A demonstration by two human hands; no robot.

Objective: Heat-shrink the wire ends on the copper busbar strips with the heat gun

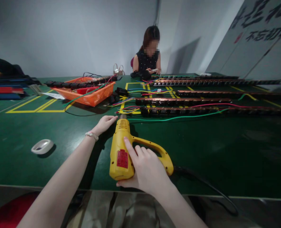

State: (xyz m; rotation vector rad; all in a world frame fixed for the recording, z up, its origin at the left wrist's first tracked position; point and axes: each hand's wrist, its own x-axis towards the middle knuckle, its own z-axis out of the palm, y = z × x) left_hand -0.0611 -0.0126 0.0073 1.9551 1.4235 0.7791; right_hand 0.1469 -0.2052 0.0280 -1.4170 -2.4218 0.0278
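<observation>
The right hand (146,169) clasped the yellow heat gun (121,148), nozzle aimed at wire ends (124,110) (left hand (105,123) loose, steadying nearby) on the desk (213,148).

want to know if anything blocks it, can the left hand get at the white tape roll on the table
Probably yes. The left hand is by the nozzle of the yellow heat gun, and the white tape roll lies alone on bare green table to its left, with nothing between them.
</observation>
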